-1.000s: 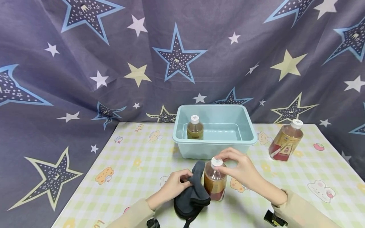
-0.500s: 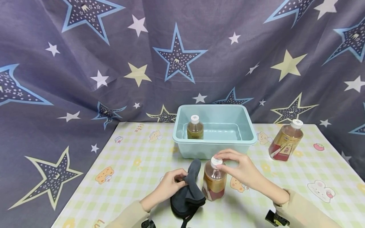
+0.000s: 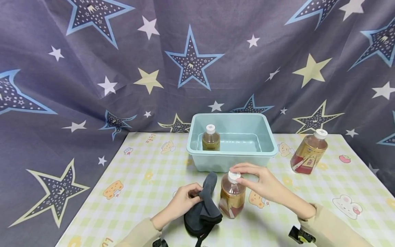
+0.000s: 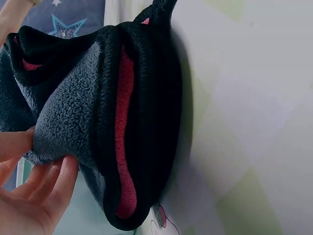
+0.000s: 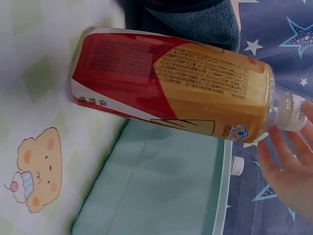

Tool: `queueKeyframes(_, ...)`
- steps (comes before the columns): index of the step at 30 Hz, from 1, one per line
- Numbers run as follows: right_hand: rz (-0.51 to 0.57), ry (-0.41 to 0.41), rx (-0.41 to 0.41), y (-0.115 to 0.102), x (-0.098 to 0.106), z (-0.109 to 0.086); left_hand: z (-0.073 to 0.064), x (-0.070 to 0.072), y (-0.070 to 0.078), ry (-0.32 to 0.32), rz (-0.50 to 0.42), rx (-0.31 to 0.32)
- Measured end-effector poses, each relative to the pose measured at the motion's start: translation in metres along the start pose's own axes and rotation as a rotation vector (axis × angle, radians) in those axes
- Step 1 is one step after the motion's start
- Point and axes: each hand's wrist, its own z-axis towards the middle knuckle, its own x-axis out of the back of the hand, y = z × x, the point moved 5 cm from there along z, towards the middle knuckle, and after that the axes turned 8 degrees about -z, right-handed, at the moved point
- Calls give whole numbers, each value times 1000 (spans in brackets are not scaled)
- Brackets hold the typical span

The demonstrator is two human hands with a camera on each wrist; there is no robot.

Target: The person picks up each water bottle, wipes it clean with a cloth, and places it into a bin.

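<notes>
My left hand (image 3: 186, 200) pinches a fold of a dark grey fleece item (image 3: 208, 208). The left wrist view shows its thick black trim, red lining (image 4: 126, 132) and a black strap (image 4: 164, 11); its exact kind I cannot tell. On the right, thumb and fingers of my right hand (image 3: 260, 181) hold a drink bottle (image 3: 232, 199) by its white cap (image 3: 233, 176). In the right wrist view that bottle (image 5: 171, 83) has a red and gold label, its base down at the tablecloth. A narrow gap separates bottle and fleece in the head view.
Behind the hands stands a light blue plastic bin (image 3: 231, 161) holding one upright bottle (image 3: 211, 139) at its left end. Another red and gold bottle (image 3: 309, 151) stands at the table's right back. A star-patterned curtain (image 3: 148, 55) hangs behind the checked tablecloth (image 3: 135, 164).
My left hand and the fleece item have shifted slightly left, away from the bottle. The bottle, still gripped by its cap, has turned a little.
</notes>
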Motion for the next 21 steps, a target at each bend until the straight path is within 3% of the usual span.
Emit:
queueKeyframes(3, 1, -37, 13, -1, 0, 0, -1, 0, 4, -3, -10, 18)
queueKeyframes(6, -7, -41, 6, -1, -1, 1, -2, 1, 17, -9, -24, 22)
queueKeyframes(11, -37, 58, -14, -3, -2, 3, -5, 2, 36, -11, -26, 25)
queueKeyframes(16, -51, 182, 29, -18, 1, 6, -6, 3, 39, 1, -12, 28)
queueKeyframes(21, -54, 215, 38, -33, 5, 8, -6, 4, 39, 10, -3, 30)
